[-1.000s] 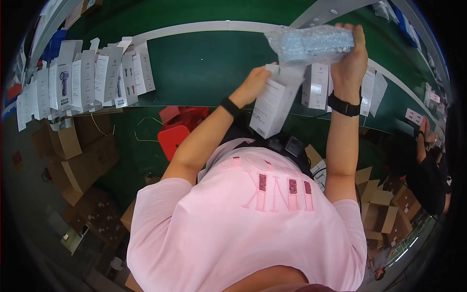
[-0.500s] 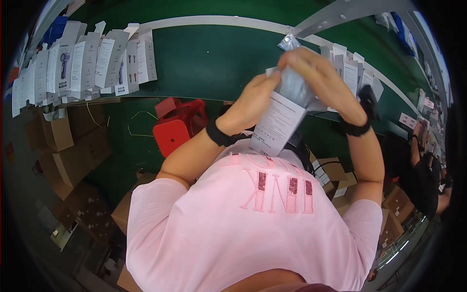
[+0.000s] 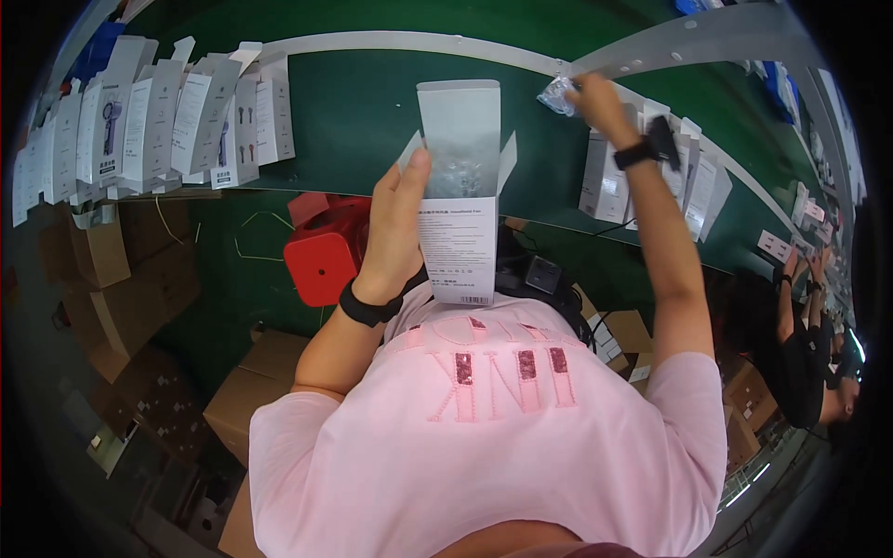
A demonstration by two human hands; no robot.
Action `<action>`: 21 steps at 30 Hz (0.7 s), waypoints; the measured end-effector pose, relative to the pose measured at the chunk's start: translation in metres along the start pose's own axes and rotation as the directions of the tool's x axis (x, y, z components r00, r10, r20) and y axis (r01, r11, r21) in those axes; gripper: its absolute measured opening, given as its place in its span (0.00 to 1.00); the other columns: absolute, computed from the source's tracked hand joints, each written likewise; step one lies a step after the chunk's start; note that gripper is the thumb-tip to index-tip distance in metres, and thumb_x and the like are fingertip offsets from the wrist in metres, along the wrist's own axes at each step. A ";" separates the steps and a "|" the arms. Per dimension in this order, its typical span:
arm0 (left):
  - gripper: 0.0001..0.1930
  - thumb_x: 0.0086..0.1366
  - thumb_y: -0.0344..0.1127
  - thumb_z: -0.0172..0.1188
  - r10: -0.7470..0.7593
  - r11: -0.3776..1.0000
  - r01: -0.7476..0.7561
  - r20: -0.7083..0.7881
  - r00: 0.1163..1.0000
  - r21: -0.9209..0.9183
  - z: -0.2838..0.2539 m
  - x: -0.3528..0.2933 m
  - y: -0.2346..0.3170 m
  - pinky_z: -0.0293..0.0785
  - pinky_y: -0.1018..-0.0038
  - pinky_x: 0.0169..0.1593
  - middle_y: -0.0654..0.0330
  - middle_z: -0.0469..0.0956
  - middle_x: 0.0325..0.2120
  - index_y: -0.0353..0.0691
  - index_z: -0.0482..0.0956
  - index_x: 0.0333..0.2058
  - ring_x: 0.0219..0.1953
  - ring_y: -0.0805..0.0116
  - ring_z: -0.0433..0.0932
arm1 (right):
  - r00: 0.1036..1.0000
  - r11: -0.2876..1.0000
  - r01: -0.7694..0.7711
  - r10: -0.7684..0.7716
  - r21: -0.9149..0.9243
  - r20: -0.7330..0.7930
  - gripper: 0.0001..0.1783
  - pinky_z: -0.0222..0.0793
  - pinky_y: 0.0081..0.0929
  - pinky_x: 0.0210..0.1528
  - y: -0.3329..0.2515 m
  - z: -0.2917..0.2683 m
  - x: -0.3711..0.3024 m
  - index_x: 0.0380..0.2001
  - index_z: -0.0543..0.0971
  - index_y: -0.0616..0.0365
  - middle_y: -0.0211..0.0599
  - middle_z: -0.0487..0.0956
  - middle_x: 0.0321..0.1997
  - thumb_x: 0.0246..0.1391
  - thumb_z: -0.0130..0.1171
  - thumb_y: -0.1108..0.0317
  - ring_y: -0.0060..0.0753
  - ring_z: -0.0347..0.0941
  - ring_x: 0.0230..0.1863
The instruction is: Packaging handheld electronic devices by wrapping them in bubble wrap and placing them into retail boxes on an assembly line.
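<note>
While the left hand [image 3: 395, 223] is gripping the white carton [image 3: 456, 251] along its left side, the right hand [image 3: 600, 107] is meeting a small clear packet [image 3: 558, 96] at the far edge of the green bench [image 3: 372, 121]. The carton is standing roughly upright in front of the torso, at the near side of the bench. The left fingers are clamping the carton wall. The right fingers are curling at the packet, but blur is preventing a clear reading: whether they are closing on it cannot be told.

Done, as far as is showing: clear wrapping [image 3: 460, 177] is filling the carton mouth, so loading is apparently at least partly complete. Not yet done: the lid flap [image 3: 460, 102] is standing raised, both side flaps [image 3: 507, 160] are spreading outward, and the packet is lying outside the carton.

To the left, a row of similar cartons [image 3: 191, 121] is lining the bench, several of them showing raised flaps. To the right, a second group of cartons [image 3: 609, 186] is standing beyond the right forearm. Their contents are not showing, so their stage cannot be judged.
</note>
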State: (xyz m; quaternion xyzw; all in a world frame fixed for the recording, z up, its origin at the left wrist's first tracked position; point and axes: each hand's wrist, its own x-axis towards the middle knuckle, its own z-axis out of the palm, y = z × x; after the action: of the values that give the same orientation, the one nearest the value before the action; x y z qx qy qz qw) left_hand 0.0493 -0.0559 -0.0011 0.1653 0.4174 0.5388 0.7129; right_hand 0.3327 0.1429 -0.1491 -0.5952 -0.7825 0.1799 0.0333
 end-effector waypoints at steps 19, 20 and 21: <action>0.29 0.72 0.58 0.44 -0.018 0.996 -0.001 0.212 0.977 0.092 0.042 -0.005 -0.008 0.71 0.84 0.42 0.63 0.77 0.37 0.34 0.71 0.53 0.38 0.81 0.75 | 0.936 0.784 0.087 -0.276 0.614 0.220 0.07 0.67 0.18 0.29 -0.198 -0.198 -0.123 0.31 0.76 0.66 0.31 0.78 0.27 0.49 0.63 0.78 0.18 0.73 0.27; 0.29 0.72 0.58 0.44 -0.022 0.996 0.002 0.218 0.976 0.092 0.042 -0.005 -0.009 0.71 0.84 0.42 0.63 0.77 0.37 0.34 0.71 0.53 0.38 0.81 0.75 | 0.877 0.898 0.089 -0.275 0.430 0.394 0.06 0.66 0.18 0.28 -0.196 -0.200 -0.126 0.30 0.76 0.66 0.32 0.77 0.24 0.48 0.63 0.78 0.18 0.72 0.26; 0.29 0.73 0.56 0.43 -0.067 0.974 0.001 0.286 0.956 0.227 0.039 -0.005 -0.009 0.70 0.83 0.45 0.61 0.77 0.40 0.33 0.69 0.55 0.42 0.79 0.75 | 0.850 0.903 0.161 -0.332 0.398 0.410 0.02 0.66 0.19 0.29 -0.197 -0.201 -0.131 0.28 0.75 0.67 0.33 0.75 0.21 0.49 0.58 0.80 0.20 0.71 0.25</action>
State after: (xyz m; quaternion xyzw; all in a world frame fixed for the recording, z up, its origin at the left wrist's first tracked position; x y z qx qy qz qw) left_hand 0.0853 -0.0552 0.0181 0.3152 0.3684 0.4454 0.7527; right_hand 0.2431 0.0237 0.1224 -0.4112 -0.7933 0.4481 -0.0281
